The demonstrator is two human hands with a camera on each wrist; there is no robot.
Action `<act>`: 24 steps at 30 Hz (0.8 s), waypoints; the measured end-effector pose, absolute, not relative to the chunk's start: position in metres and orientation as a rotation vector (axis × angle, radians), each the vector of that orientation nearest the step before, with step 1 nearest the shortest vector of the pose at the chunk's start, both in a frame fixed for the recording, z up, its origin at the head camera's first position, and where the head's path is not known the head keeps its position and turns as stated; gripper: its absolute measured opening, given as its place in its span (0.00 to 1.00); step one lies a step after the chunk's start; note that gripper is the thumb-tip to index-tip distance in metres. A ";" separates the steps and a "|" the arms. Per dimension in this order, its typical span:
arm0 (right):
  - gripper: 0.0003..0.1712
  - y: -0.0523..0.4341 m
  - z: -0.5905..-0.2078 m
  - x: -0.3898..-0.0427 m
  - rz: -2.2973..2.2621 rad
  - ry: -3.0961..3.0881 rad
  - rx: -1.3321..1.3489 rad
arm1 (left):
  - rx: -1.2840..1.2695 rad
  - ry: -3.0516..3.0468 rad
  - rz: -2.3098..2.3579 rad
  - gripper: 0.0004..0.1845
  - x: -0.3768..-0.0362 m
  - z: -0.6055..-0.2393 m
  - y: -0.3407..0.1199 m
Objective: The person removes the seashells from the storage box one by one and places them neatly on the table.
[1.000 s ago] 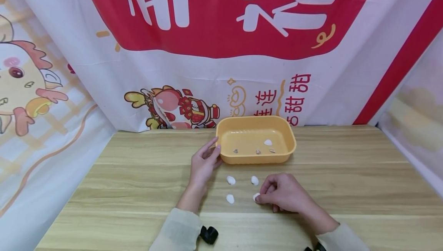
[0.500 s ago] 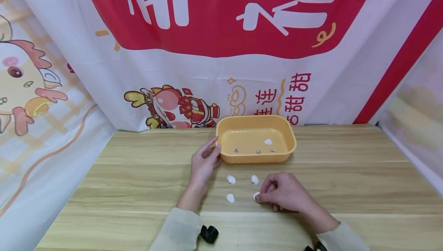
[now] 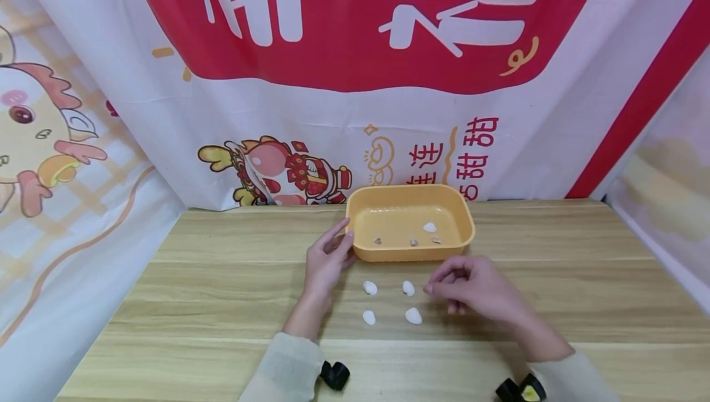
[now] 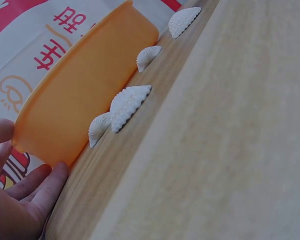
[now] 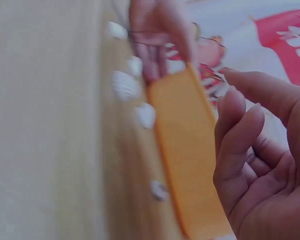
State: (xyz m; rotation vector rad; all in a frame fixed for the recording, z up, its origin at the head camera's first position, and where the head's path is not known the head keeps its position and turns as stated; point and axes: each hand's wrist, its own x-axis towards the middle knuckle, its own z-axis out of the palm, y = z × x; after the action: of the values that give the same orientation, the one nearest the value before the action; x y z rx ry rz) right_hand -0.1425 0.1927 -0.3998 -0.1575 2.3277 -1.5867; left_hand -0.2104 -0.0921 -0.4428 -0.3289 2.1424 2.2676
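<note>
My left hand (image 3: pixel 326 263) rests against the left end of a yellow plastic basket (image 3: pixel 407 255), its fingers fairly straight at the rim and low wall. White seashells lie on the wooden table before it: a far left shell (image 3: pixel 370 288), a near left shell (image 3: pixel 369 317), a far right shell (image 3: pixel 408 288) and a near right shell (image 3: pixel 413 315). Just right of them hovers my right hand (image 3: pixel 479 288), fingers loosely bent, nothing visible between them. In the right wrist view a small grey-white piece (image 5: pixel 159 190) lies by the basket; the head view does not show it.
Inside the basket are a white shell (image 3: pixel 429 227) and several small brownish pieces, such as the left piece (image 3: pixel 378 241). A printed cloth (image 3: pixel 310 106) hangs behind the wooden table (image 3: pixel 222 303). Black cameras sit on both wrists.
My right hand has let go of the near right shell, which now lies fully visible. It has lifted away, up and to the right. The left hand and basket have stayed put.
</note>
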 end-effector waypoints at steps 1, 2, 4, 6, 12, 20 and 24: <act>0.19 0.196 -0.395 -0.143 -1.609 2.321 -0.138 | -0.330 2.141 2.268 0.20 -0.210 -0.442 -0.092; 0.19 0.200 -0.392 -0.143 -1.637 2.317 -0.125 | -0.331 2.139 2.268 0.20 -0.210 -0.443 -0.092; 0.19 0.207 -0.386 -0.143 -1.689 2.320 -0.088 | -0.330 2.139 2.268 0.20 -0.210 -0.443 -0.092; 0.19 0.213 -0.381 -0.142 -1.737 2.325 -0.062 | -0.330 2.135 2.269 0.20 -0.210 -0.442 -0.092; 0.18 0.225 -0.372 -0.142 -1.769 2.383 -0.041 | -0.347 2.135 2.258 0.20 -0.209 -0.442 -0.092; 0.19 0.226 -0.369 -0.144 -1.698 2.401 0.050 | -0.352 2.134 2.259 0.19 -0.209 -0.442 -0.092; 0.19 0.223 -0.368 -0.146 -1.690 2.418 0.031 | -0.340 2.136 2.265 0.19 -0.210 -0.442 -0.093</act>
State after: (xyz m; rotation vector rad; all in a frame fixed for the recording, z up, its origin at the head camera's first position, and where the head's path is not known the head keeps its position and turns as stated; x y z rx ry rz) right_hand -0.1456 0.2226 -0.3681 0.0314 2.4180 -1.6901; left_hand -0.2099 -0.0927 -0.4424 -0.3398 2.1360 2.2650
